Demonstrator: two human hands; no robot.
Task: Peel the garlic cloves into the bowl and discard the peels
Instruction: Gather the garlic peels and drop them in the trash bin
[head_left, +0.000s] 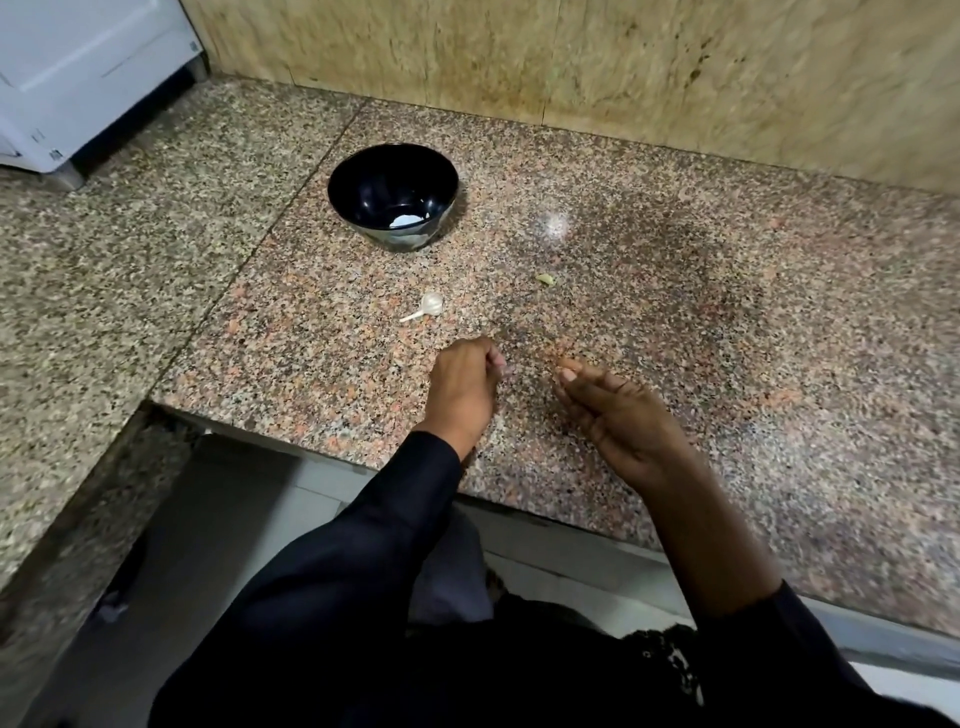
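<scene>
Garlic clove (430, 305) lying stem-end toward lower left, both hands off it; left hand (464, 387) clenched, right hand (618, 410) released.

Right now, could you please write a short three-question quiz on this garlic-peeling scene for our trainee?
1. True or false: the glossy black round bowl stands upside down.
2. What lies between the bowl and the left hand? A: white garlic piece with a stalk; B: knife.
3. Fill in: the right hand has ____ fingers.

Key: 1 false; 2 A; 3 straight.
</scene>
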